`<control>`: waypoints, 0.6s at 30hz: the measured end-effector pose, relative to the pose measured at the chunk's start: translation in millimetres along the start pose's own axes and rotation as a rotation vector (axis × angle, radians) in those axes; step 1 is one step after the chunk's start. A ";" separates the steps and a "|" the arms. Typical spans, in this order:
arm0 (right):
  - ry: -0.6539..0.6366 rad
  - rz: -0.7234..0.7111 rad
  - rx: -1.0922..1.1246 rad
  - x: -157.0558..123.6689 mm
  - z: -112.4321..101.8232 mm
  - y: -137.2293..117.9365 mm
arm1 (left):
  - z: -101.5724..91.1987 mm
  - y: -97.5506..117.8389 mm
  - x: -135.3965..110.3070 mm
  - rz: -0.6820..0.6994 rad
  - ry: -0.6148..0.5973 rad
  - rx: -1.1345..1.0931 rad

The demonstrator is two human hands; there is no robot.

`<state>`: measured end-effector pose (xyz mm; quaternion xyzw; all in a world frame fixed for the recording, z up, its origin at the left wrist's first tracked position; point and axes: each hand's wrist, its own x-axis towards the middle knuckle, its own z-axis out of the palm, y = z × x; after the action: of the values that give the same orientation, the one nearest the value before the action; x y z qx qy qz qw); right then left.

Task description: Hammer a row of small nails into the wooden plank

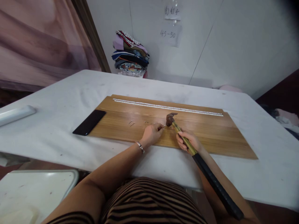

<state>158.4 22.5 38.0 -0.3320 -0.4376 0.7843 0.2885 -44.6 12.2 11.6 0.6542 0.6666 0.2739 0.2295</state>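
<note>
My right hand (188,140) is closed round the yellow part of a claw hammer's shaft. The hammer (205,168) has a rusty brown head and a black grip that reaches back over my forearm. Its head hangs just right of my left fingertips, close over the wooden board (205,133). My left hand (153,133) pinches a small nail (164,125) between thumb and finger at the board's surface. Two loose nails (131,123) lie on the board to the left, and some small bits lie just behind my left hand.
Two pale measuring strips (168,108) run along the board's far side. A black phone-like slab (90,123) covers its left end. On the white-covered table (70,96) lies a white roll (17,115). Folded cloths (131,56) are stacked by the wall; a pale stool (35,193) stands lower left.
</note>
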 end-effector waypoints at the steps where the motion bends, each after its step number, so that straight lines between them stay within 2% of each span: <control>1: 0.004 0.000 -0.003 0.2 0.1 -0.2 | 0.1 -0.1 0.0 -0.003 0.001 0.000; 18: -0.007 -0.011 -0.009 -0.4 0.2 -0.3 | -0.2 -0.5 0.0 -0.011 0.004 -0.008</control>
<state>158.6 22.2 38.4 -0.3282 -0.4439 0.7819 0.2896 -45.0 12.2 11.3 0.6490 0.6696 0.2766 0.2321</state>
